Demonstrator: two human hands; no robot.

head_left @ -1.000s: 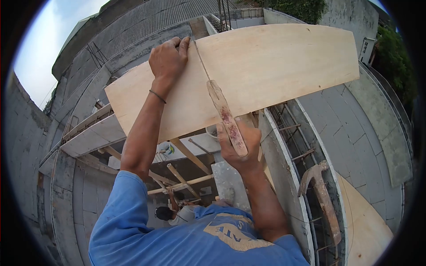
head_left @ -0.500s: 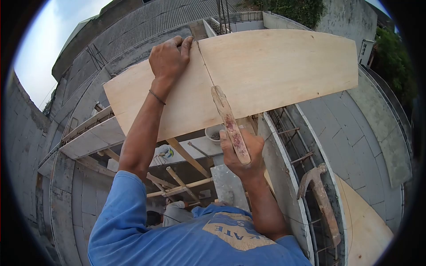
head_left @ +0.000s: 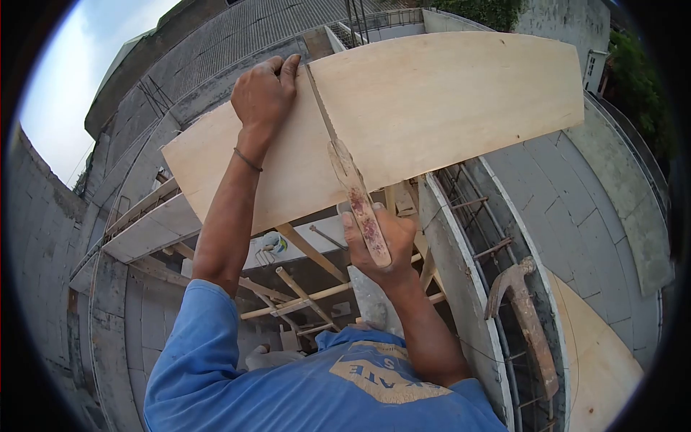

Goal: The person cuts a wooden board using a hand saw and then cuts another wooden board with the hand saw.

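A long pale plywood board with a curved far edge lies across the view. My left hand grips its far edge, with the fingers curled over it. My right hand is closed round the worn wooden handle of a saw, below the board's near edge. The thin blade runs from the handle up to the far edge, just right of my left hand, along a line across the board. How deep the blade sits in the wood is hard to tell.
A hammer lies over steel bars between two upright panels at the right. Another plywood piece is at the lower right. Below are wooden poles and part of another person. Grey block walls stand at the left.
The saw and my right hand have shifted slightly left and down since a second ago. My left hand and the board's left end have moved a little left. The person below has moved.
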